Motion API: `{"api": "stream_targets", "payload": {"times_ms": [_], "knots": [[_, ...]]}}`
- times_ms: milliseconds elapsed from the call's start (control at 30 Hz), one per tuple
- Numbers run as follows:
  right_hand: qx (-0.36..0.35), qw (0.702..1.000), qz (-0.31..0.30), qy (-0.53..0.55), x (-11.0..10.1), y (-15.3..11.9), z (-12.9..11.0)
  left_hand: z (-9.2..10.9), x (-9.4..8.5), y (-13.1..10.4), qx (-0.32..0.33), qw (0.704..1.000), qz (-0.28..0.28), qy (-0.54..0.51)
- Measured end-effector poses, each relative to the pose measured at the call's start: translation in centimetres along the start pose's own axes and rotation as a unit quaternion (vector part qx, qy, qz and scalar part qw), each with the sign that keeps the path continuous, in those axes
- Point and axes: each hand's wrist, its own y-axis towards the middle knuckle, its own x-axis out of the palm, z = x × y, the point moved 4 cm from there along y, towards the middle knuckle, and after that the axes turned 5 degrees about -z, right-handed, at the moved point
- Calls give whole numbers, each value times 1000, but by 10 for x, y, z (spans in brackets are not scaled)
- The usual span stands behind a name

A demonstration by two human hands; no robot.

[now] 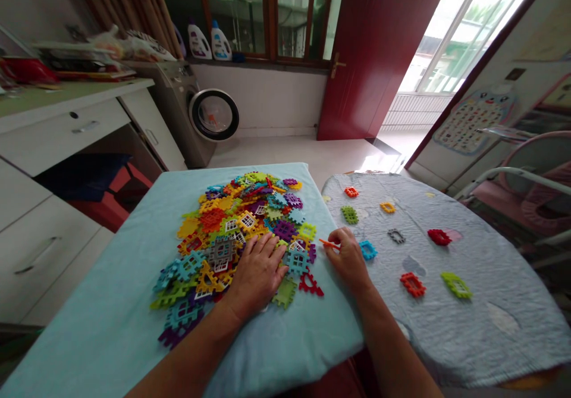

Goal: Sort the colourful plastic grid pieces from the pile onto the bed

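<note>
My left hand (261,267) lies with fingers stretched over the front right of a heap of interlocking plastic building tiles (223,219) in many colours. Beside its fingertips is a light blue window tile (296,261). A red triangular tile (310,283) lies just right of the heap. My right hand (347,258) is at the table's right edge, pinching an orange tile (329,244) seen edge-on; its full shape is hidden. Several single tiles lie spread on the round table, among them a blue one (368,250) just right of that hand and a grey one (396,235).
The heap rests on a table with a light blue cloth (111,303). Against it stands a round table with a grey-blue patterned cloth (468,332). A washing machine with its door (215,114) open, a desk (57,142) and a pink chair (530,172) stand around.
</note>
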Motion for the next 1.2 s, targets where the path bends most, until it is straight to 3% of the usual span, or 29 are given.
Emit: {"api": "stream_targets", "payload": {"times_ms": [100, 267, 400, 567, 1200], "knots": [[-31, 994, -102, 17, 5, -2, -5, -1, 1, 0, -2, 1000, 2, 0], [9, 998, -53, 39, -7, -1, 14, -1, 1, 0, 1, 1000, 3, 0], [4, 993, -114, -31, -4, -3, 21, -1, 0, 0, 5, 1000, 8, 0], [-18, 983, -151, -108, 2, -10, 11, -2, 0, 0, 9, 1000, 14, -1], [37, 982, -61, -177, 4, -8, 6, -3, 3, -1, 21, 999, 29, 13]]}}
